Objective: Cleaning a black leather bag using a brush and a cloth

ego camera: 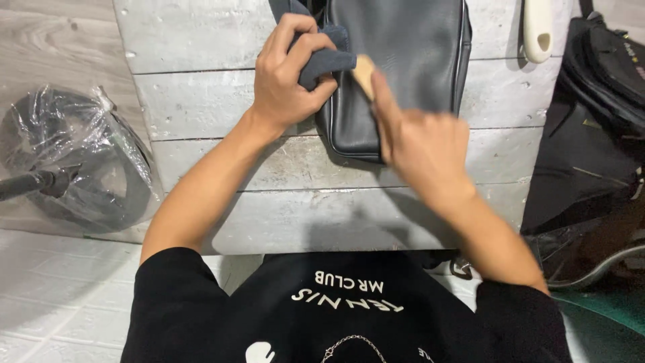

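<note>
A black leather bag (403, 60) lies on a whitewashed plank table (222, 101), at its far middle. My left hand (289, 77) grips a dark grey cloth (329, 60) bunched against the bag's left edge. My right hand (420, 138) rests over the bag's near corner and holds a small tan wooden piece (365, 72), likely a brush handle, between thumb and forefinger. Most of that piece is hidden by my fingers.
A white handled tool (537, 30) lies on the table at the far right. Black bags (598, 101) are piled to the right of the table. On the floor at left stands a round black base wrapped in clear plastic (74, 158).
</note>
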